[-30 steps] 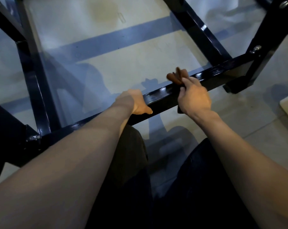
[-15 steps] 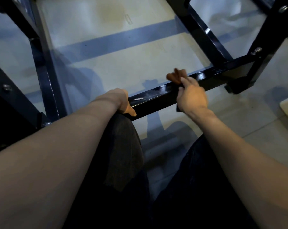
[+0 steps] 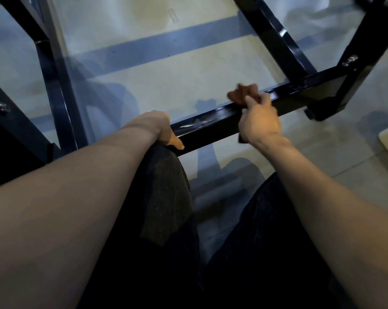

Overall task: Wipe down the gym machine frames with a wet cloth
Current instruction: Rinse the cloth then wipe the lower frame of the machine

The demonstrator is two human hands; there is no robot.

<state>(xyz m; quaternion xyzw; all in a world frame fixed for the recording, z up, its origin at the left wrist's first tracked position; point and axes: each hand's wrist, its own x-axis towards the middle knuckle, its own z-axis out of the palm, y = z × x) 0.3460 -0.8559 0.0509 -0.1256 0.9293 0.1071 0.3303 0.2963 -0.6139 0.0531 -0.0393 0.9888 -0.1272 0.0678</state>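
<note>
The crumpled brown wet cloth (image 3: 244, 94) sits bunched on top of the glossy black square-tube crossbar (image 3: 213, 128) of the machine frame, and my right hand (image 3: 261, 123) pinches it there with curled fingers, thumb toward me. To do this stroke well I judge I should flatten the cloth so it wraps the top and near face of the bar, then drag it along with steady pressure instead of dabbing. My left hand (image 3: 157, 128) grips the same bar nearer my knee, fingers curled over the far edge, bracing me. To the right the bar runs into a bolted black upright (image 3: 355, 61) and a second black rail (image 3: 275, 39) angling away, so my stroke ends at that joint. The pale concrete floor (image 3: 166, 85) beyond lies open.
</note>
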